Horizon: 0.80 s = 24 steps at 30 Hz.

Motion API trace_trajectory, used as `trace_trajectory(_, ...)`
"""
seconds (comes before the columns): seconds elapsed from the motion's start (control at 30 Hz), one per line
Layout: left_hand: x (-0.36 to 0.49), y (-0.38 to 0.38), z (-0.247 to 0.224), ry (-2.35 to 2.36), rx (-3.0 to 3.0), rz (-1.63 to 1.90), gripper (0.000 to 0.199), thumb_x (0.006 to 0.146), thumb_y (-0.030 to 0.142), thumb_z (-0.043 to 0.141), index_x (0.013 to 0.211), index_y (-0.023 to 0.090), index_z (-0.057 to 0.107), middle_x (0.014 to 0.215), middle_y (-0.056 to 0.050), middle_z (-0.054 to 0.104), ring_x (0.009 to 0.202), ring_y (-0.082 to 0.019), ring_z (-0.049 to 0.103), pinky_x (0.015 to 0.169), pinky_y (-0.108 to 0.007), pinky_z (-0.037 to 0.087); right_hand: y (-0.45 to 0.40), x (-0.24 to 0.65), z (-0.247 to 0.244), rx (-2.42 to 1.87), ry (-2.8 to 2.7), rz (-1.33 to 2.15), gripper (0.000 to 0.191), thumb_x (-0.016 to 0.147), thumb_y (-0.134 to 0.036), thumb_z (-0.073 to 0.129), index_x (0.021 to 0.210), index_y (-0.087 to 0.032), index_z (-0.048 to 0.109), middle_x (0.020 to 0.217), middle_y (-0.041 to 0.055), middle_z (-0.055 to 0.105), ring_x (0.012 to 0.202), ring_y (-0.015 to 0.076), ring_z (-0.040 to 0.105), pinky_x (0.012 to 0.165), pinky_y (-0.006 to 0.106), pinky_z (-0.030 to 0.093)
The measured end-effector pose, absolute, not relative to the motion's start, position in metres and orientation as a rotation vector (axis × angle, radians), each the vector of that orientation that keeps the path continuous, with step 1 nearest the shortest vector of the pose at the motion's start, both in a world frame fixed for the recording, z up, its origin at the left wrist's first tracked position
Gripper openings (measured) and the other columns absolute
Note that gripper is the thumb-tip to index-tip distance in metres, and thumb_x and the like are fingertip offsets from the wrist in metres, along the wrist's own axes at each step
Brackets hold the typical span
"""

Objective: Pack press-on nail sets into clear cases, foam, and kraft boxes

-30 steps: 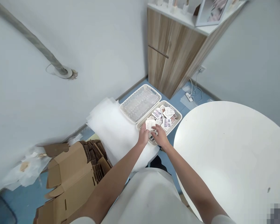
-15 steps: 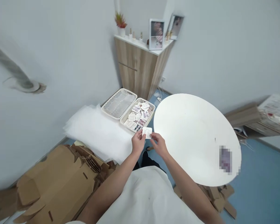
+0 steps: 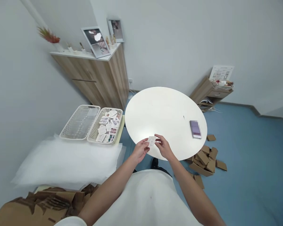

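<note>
A small white card with printed text (image 3: 152, 141) is held over the near edge of the round white table (image 3: 165, 106). My left hand (image 3: 141, 150) is closed on its left side, thumb on the face. At the card's right edge is my right hand (image 3: 163, 147), with its thumb and fingers apart. Whether those fingertips touch the card is hard to tell. To the left, a white basket (image 3: 91, 141) contains many similar cards (image 3: 108, 125), some showing coloured press-on nail sets. Beside it, another white basket (image 3: 61, 133) contains clear plastic sheets or packs (image 3: 82, 122).
White foam sheeting (image 3: 68, 163) lies left of me, above flattened cardboard (image 3: 37, 210). A purple pixelated item (image 3: 195, 128) rests on the table's right side. Cardboard boxes (image 3: 204, 160) sit on the floor at right. A wooden cabinet (image 3: 96, 75) and low shelf (image 3: 206, 91) stand behind.
My view has turned right, and both hands with the card are now over the table's near edge instead of beside the card basket. My right fingers have spread wider apart.
</note>
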<state>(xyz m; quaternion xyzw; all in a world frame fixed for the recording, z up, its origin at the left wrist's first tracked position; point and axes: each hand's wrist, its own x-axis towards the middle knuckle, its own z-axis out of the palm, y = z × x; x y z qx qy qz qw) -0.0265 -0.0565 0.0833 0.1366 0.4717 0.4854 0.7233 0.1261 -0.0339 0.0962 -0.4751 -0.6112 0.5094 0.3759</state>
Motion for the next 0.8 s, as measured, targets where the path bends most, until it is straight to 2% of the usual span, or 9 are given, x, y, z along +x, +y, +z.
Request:
trace_trajectory(0.1, -0.003, -0.047, 0.088, 1.034, 0.413, 0.928, 0.032, 0.068, 0.023, 0.063, 0.099, 0.016, 0.058, 0.087, -0.007, 0.063, 0.067, -0.009, 0.057, 0.062, -0.022, 0.044, -0.023, 0.155, 0.106, -1.186, -1.679, 1.283, 0.023, 0.077, -0.028, 0.047, 0.1, -0.024, 0.053, 0.113, 0.005, 0.052, 0.102, 0.0162, 0.049, 0.083, 0.034, 0.04)
trace_trajectory(0.17, 0.011, -0.042, 0.091, 1.06, 0.484, 0.857, 0.033, 0.068, 0.026, 0.063, 0.099, 0.017, 0.058, 0.091, -0.008, 0.062, 0.074, -0.011, 0.057, 0.065, -0.023, 0.043, -0.015, 0.171, 0.111, -1.192, -1.77, 1.295, 0.019, 0.078, -0.029, 0.047, 0.095, -0.023, 0.054, 0.11, 0.0039, 0.055, 0.102, 0.016, 0.049, 0.083, 0.034, 0.039)
trace_trajectory(0.27, 0.024, -0.036, 0.093, 1.18, 0.622, 0.777, 0.033, 0.068, 0.034, 0.062, 0.097, 0.019, 0.06, 0.094, -0.007, 0.063, 0.08, -0.013, 0.057, 0.066, -0.023, 0.041, 0.0, 0.189, 0.113, -1.201, -1.829, 1.36, 0.017, 0.078, -0.031, 0.047, 0.089, -0.021, 0.055, 0.093, 0.0032, 0.059, 0.088, 0.0154, 0.053, 0.072, 0.03, 0.042)
trace_trajectory(0.37, 0.029, -0.029, 0.096, 1.316, 0.772, 0.757, 0.031, 0.071, 0.043, 0.054, 0.089, 0.019, 0.063, 0.087, -0.005, 0.065, 0.076, -0.014, 0.057, 0.064, -0.023, 0.039, 0.014, 0.2, 0.11, -1.12, -1.803, 1.466, 0.017, 0.078, -0.033, 0.048, 0.084, -0.019, 0.056, 0.081, 0.002, 0.059, 0.077, 0.0139, 0.054, 0.067, 0.028, 0.042)
trace_trajectory(0.47, 0.03, -0.023, 0.099, 1.355, 0.881, 0.792, 0.036, 0.075, 0.048, 0.046, 0.083, 0.018, 0.064, 0.08, -0.005, 0.065, 0.072, -0.014, 0.057, 0.064, -0.025, 0.04, 0.026, 0.208, 0.106, -1.063, -1.777, 1.565, 0.018, 0.078, -0.032, 0.048, 0.083, -0.018, 0.058, 0.079, 0.0016, 0.059, 0.072, 0.0128, 0.054, 0.067, 0.028, 0.043)
trace_trajectory(0.67, 0.046, -0.024, 0.096, 1.309, 1.056, 0.82, 0.025, 0.071, 0.041, 0.056, 0.071, 0.017, 0.061, 0.068, -0.002, 0.06, 0.065, -0.014, 0.057, 0.066, -0.026, 0.041, 0.046, 0.216, 0.093, -1.089, -1.663, 1.675, 0.022, 0.073, -0.033, 0.053, 0.086, -0.017, 0.061, 0.083, 0.0031, 0.061, 0.074, 0.0141, 0.057, 0.067, 0.028, 0.045)
trace_trajectory(0.8, 0.058, -0.021, 0.093, 1.391, 0.958, 0.839, 0.026, 0.072, 0.042, 0.054, 0.07, 0.016, 0.058, 0.065, -0.001, 0.058, 0.062, -0.013, 0.057, 0.065, -0.026, 0.041, 0.052, 0.227, 0.085, -1.109, -1.522, 1.654, 0.024, 0.075, -0.036, 0.05, 0.088, -0.018, 0.06, 0.081, 0.0021, 0.06, 0.071, 0.013, 0.055, 0.067, 0.029, 0.045)
